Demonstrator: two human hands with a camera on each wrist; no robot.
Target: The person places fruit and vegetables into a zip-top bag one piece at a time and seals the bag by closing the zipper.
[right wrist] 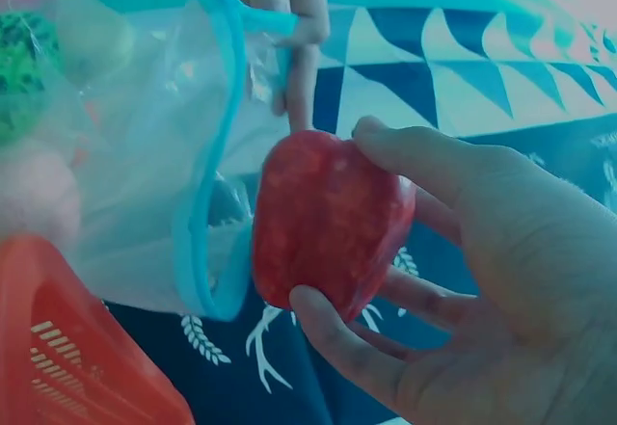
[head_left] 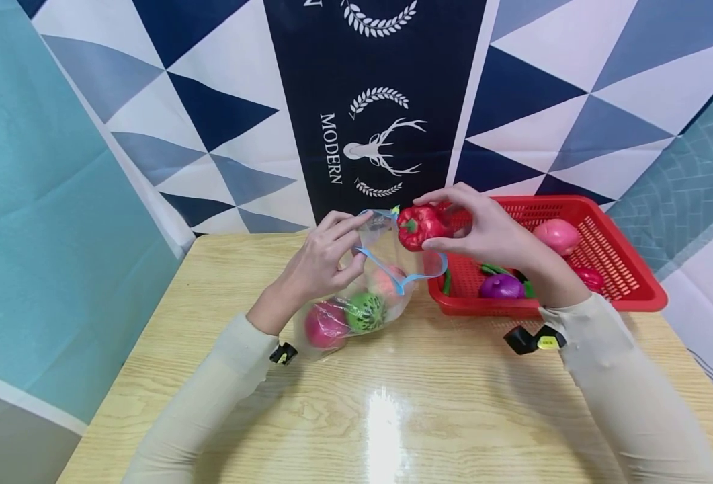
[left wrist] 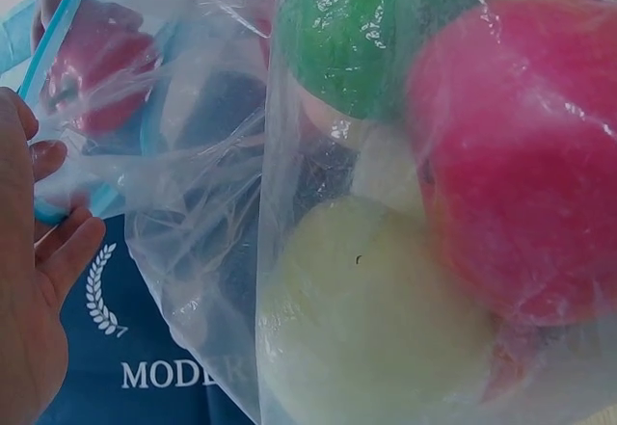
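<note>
Partly hidden from here
The right hand [head_left: 486, 228] covers some red basket [head_left: 646, 292]; the cloudy bag [right wrist: 145, 174] blurs a pinkish ball [head_left: 386, 281]

Before me I saw a patterned cloth [head_left: 528, 101] rising behind the wood-grained surface [head_left: 259, 417], its triangles white, navy and grey-blue. Down its dark middle band [head_left: 308, 60] I could read MODERN [head_left: 332, 148] beside a white deer head [head_left: 368, 152] and leaf sprays [head_left: 380, 99]. A plain teal expanse [head_left: 29, 181] spread to my left, a teal brick pattern [head_left: 703, 158] showed on my right, and a bright glare [head_left: 384, 430] lay on the surface.
</note>
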